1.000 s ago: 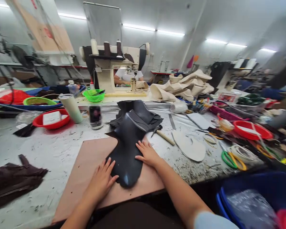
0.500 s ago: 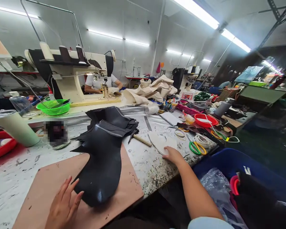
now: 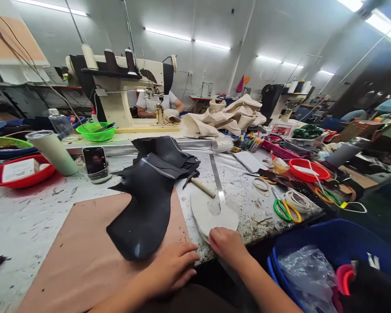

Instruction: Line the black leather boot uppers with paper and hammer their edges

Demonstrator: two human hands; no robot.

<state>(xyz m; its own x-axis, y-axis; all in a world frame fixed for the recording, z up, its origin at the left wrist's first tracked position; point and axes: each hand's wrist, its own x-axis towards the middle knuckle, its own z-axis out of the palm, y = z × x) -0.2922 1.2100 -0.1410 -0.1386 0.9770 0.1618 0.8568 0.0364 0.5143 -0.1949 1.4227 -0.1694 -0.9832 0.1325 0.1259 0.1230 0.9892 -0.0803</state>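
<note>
From my head view, the right hand [image 3: 227, 243] has its fingers bent down and closed on the near edge of a white U-notched pattern piece [image 3: 203, 217], thin and flat with rounded ends, lying at the front of the counter [image 3: 256, 211]; the thumb is hidden from me. The left hand [image 3: 174, 265] is palm down by the counter's front edge, empty, fingers slightly parted. Close around the pattern I see a wooden-handled hammer [image 3: 202, 187] just beyond its left arm and a steel ruler [image 3: 217, 174] running down to its notch. To the right, green-and-yellow-handled scissors [image 3: 285, 208] lie beside a coil of white cord [image 3: 298, 201], with a spiral notebook [image 3: 249, 161] farther back. To the left, smooth, faintly glossy black leather pieces [image 3: 146, 213], curved and sharply pointed, overlap a matte pinkish sheet [image 3: 78, 243]. Behind them stand a phone [image 3: 94, 161], a leaning pale tumbler [image 3: 54, 154] and a sewing machine [image 3: 112, 104], past which I make out a white-shirted co-worker [image 3: 144, 104]. Soft cream material [image 3: 228, 116] is heaped in stiff folds. The counter's silvery surface is scuffed and speckled dark.
</note>
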